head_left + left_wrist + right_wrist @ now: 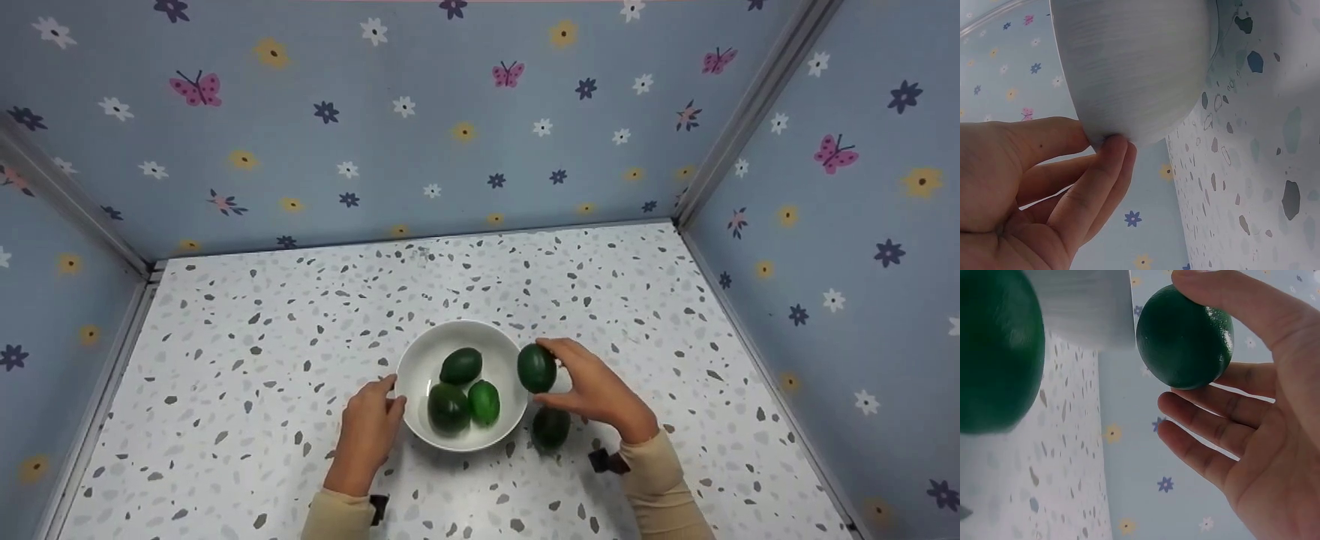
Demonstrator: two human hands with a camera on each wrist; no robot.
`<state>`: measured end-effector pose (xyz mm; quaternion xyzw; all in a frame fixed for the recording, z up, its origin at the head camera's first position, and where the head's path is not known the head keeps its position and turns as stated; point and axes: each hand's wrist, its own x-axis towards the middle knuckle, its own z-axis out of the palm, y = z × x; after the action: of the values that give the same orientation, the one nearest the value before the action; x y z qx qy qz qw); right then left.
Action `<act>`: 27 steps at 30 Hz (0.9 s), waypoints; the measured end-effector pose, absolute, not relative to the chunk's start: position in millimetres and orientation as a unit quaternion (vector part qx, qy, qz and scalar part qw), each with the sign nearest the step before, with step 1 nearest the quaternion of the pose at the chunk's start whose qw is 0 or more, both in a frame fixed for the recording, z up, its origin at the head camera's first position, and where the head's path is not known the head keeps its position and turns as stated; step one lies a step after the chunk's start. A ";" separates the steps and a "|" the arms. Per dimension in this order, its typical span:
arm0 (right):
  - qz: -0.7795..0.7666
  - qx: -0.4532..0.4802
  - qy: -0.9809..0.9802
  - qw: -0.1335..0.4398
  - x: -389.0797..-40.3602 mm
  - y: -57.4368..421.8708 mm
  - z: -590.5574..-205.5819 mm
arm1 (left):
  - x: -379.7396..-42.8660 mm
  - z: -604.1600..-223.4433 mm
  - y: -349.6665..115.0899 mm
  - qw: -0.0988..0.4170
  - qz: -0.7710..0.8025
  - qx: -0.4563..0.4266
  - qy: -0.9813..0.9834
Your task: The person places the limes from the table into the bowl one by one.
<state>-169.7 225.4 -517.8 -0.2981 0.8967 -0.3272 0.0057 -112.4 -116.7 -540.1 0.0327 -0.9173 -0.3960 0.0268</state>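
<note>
A white bowl holds a dark green avocado, a darker avocado and a smaller bright green oval fruit. My left hand holds the bowl at its left side, thumb and fingertips against the rim and outer wall. At the bowl's right rim, my right hand grips another green avocado between thumb and fingers, above the table. In the right wrist view this avocado sits under the thumb, with the lower fingers extended. Beneath that hand, one more dark avocado lies on the table.
The white speckled table runs back to a blue wall printed with flowers and butterflies. A matching panel closes off the right side, and another stands at the left.
</note>
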 end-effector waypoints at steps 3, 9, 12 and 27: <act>-0.322 -0.307 0.896 0.010 -171.7 216.1 -517.0 | -111.9 -539.9 -116.4 0.023 -0.397 0.034 -0.917; -0.320 -0.325 0.890 0.021 -177.7 201.4 -516.8 | -110.9 -539.2 -116.0 0.029 -0.395 0.032 -0.918; -0.331 -0.336 0.881 0.029 -182.1 195.2 -516.5 | -111.3 -539.5 -115.5 0.032 -0.394 0.034 -0.918; -0.211 -0.357 0.909 0.047 -190.1 165.3 -518.9 | -111.2 -538.2 -115.9 0.014 -0.398 0.042 -0.916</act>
<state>-190.1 165.3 -518.9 -0.3575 0.9085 -0.2113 0.0465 -111.2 -115.9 -538.2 0.0420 -0.9161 -0.3984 0.0139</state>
